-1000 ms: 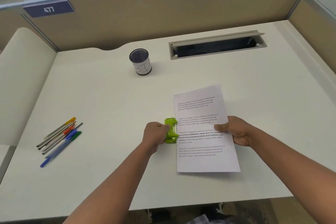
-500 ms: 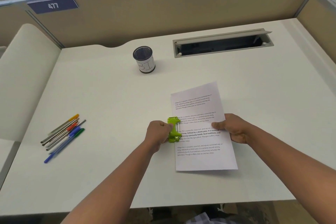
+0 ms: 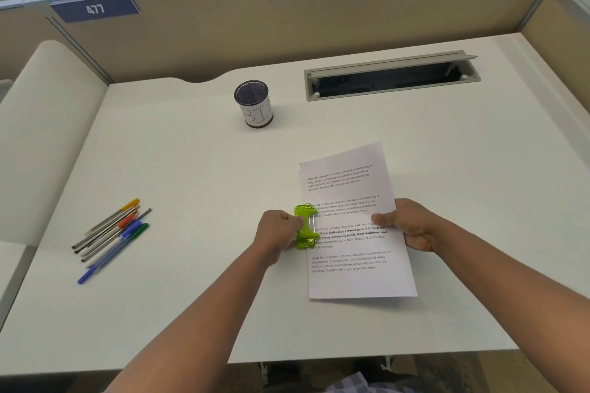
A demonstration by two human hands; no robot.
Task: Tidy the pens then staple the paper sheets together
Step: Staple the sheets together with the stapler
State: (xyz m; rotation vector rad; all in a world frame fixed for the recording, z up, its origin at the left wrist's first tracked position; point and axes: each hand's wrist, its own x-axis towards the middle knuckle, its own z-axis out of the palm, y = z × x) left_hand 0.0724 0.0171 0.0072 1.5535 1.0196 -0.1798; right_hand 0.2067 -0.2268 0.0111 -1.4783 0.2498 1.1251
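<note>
I see my left hand (image 3: 277, 230) curled around the green stapler (image 3: 305, 226), so this grip is clenched on it. The stapler sits at the left edge of the paper sheets (image 3: 354, 201), about halfway along that edge, and its mouth is over the margin of the paper. My right hand (image 3: 412, 223) pinches the right edge of the sheets, the thumb on top of the printed text and the other fingers under the paper, so that grip is grasping the sheets. The sheets are printed with four blocks of text and lie slightly tilted on the white surface (image 3: 191, 169), in front of me and a little to the right.

The pens (image 3: 111, 236) lie loose in a small bundle on the left part of the surface, well apart from the paper. The dark mesh cup (image 3: 254, 104), with a white label on its side, stands upright further back, near the long cable slot (image 3: 392, 76).
</note>
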